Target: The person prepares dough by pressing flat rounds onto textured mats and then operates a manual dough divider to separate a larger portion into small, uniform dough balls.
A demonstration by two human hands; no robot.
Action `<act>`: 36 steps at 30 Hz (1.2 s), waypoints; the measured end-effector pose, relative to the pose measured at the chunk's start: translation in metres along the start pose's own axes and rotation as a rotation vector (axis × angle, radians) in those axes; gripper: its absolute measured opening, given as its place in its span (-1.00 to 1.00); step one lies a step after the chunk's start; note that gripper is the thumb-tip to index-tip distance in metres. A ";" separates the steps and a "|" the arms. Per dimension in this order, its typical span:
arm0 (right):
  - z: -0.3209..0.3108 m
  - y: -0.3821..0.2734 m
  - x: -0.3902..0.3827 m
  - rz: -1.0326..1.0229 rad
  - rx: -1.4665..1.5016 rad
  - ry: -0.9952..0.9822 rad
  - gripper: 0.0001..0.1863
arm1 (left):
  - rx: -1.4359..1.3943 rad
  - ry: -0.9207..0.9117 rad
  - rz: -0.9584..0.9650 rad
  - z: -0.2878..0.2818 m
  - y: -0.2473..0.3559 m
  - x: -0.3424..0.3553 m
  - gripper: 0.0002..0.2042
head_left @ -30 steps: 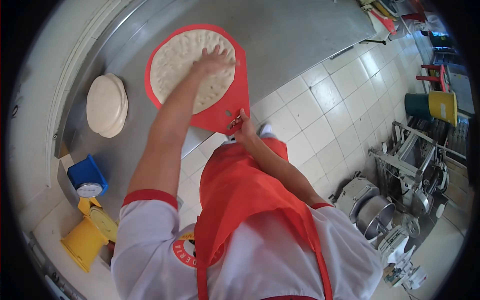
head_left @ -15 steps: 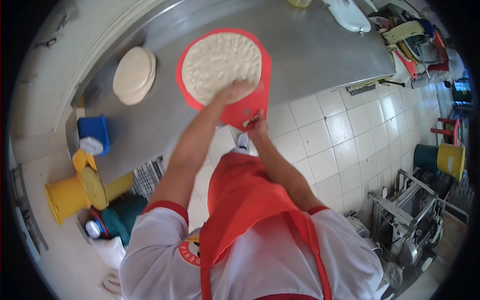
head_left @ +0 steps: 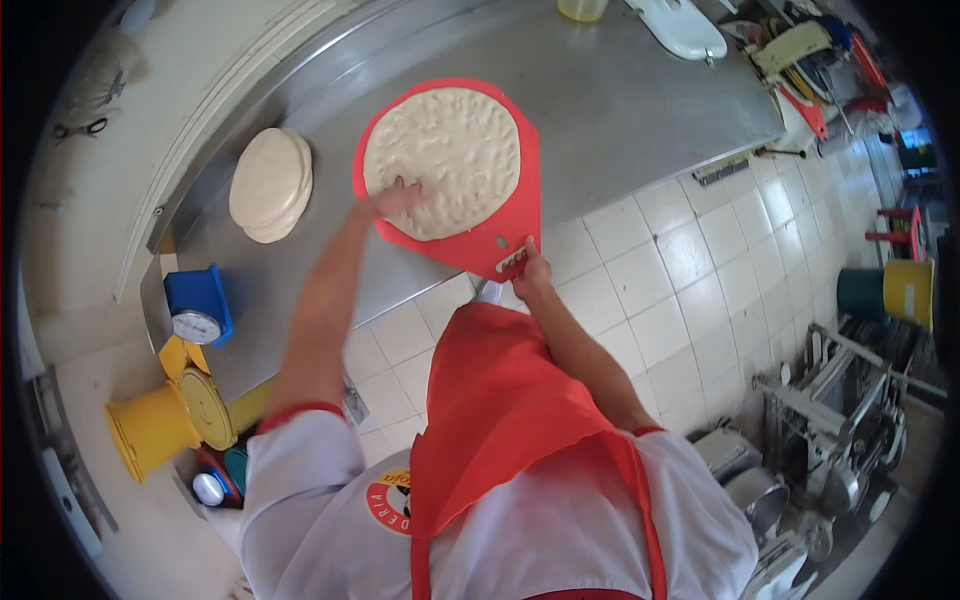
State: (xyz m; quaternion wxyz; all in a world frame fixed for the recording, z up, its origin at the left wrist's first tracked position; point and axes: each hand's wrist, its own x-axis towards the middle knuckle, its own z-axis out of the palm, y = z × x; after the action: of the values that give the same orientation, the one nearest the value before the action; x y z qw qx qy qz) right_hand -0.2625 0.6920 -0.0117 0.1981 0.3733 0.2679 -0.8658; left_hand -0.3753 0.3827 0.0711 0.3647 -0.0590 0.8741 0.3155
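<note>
A round, flat, dimpled sheet of pale dough [head_left: 450,150] lies on a red pizza peel [head_left: 470,248]. My right hand [head_left: 534,272] grips the peel at the slotted end nearest me, fingers through the cut-out. My left hand [head_left: 402,196], slightly blurred, is over the left near part of the dough with its fingers apart. Its fingertips seem to touch the surface. The peel rests over the steel table [head_left: 620,130], its handle end reaching past the front edge. To the left, a small stack of smooth dough discs [head_left: 270,180] sits on the steel.
A blue scale [head_left: 198,303] stands at the table's left end, beside yellow buckets [head_left: 150,432]. Far right on the table are a white lidded container [head_left: 683,28] and cluttered tools [head_left: 800,60]. A metal machine [head_left: 835,430] stands on the tiled floor at right.
My left hand has moved leftward across the dough, from its near right part to its left near part. My right hand keeps its hold on the peel. The whole view has shifted slightly.
</note>
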 end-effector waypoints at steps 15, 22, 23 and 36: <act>-0.010 -0.006 0.011 -0.095 -0.193 0.214 -0.62 | 0.803 0.249 0.400 -0.030 0.067 0.074 0.02; -0.011 -0.019 0.011 -0.173 -0.299 0.367 -0.58 | 0.942 0.168 0.599 0.029 0.104 0.046 0.10; -0.008 -0.020 0.011 -0.199 -0.327 0.398 -0.59 | 0.948 0.271 0.606 0.041 0.101 0.040 0.07; -0.025 -0.024 0.000 -0.328 -0.236 0.402 -0.56 | 0.653 0.142 0.747 0.040 0.184 0.103 0.05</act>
State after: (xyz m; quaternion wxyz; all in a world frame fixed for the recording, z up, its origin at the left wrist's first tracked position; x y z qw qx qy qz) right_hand -0.2623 0.7262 -0.0186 0.0402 0.4636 0.4575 -0.7577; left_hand -0.4878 0.5659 0.0738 0.1658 0.3540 0.9113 0.1295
